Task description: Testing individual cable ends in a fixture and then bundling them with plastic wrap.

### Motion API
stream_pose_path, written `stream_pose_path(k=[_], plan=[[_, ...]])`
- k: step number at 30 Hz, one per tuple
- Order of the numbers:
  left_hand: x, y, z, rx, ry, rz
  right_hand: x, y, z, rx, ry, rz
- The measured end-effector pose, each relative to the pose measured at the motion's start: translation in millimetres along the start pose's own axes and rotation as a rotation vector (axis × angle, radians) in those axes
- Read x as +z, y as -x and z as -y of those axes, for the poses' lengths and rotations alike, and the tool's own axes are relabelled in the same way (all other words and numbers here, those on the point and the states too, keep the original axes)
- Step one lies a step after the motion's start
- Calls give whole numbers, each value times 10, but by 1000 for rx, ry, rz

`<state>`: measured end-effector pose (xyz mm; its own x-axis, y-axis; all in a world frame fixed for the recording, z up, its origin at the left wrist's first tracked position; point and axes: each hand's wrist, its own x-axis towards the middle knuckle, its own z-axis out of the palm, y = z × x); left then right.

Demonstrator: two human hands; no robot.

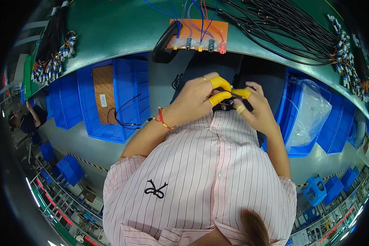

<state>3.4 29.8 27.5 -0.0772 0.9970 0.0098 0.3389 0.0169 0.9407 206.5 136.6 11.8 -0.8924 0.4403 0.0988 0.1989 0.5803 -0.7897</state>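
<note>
My left hand (199,94) and my right hand (254,106) meet over my lap, just in front of the bench edge. Yellow finger cots cover the left thumb and forefinger and part of the right hand's fingers. Pinched between both hands is a thin dark cable (237,95), with small shiny bits near its end. Fingers hide most of it, so its exact end cannot be made out. Beyond the hands, an orange board (220,28) at the bench edge carries several coloured plugs with blue, purple and red wires.
A black curved handle (165,44) juts over the bench edge. Bundles of black cables (274,24) with metal-tipped ends lie at right, another bundle (55,45) at left. Blue bins (125,98) stand under the bench, one at right holding clear plastic (309,110). Another person (28,117) is far left.
</note>
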Motion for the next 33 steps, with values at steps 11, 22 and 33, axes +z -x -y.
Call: stream_pose_path(k=[11,22,33], plan=[[-447,162,220,-105,71,-307,-1219,546,-415,176,-1361,-1180],[-153,3,166,-212,1322,-439,-1095,936,-884,79,-1653,-922],[-163,70,221,-248,1133,-298,-1051,608,-718,226,-1516,-987]])
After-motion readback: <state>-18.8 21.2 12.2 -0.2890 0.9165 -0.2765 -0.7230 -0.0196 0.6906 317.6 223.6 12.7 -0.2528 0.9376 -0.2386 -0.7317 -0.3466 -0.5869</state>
